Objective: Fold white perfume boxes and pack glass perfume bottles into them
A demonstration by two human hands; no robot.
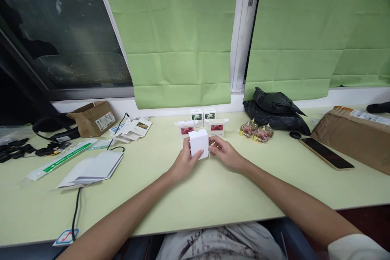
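Note:
A small white cardboard box [199, 145] is held upright above the middle of the table. My left hand [186, 161] grips its left side, thumb across the front face. My right hand [224, 152] is at the box's right edge, fingers pinched there on what looks like a side flap. Just behind stand two open boxes with pink-red pictures, one on the left [186, 130] and one on the right [216, 128]. Farther back are two white boxes with white-flower pictures, a left one [196, 116] and a right one [209, 114].
Right of the boxes sit two ornate glass bottles [256, 131], with a black plastic bag [274, 109] behind. A phone [326, 153] and a large brown parcel [353, 138] lie farther right. Flattened cartons [132, 128], folded white sheets [93, 168], a cable [76, 211] and an open brown carton [93, 118] occupy the left.

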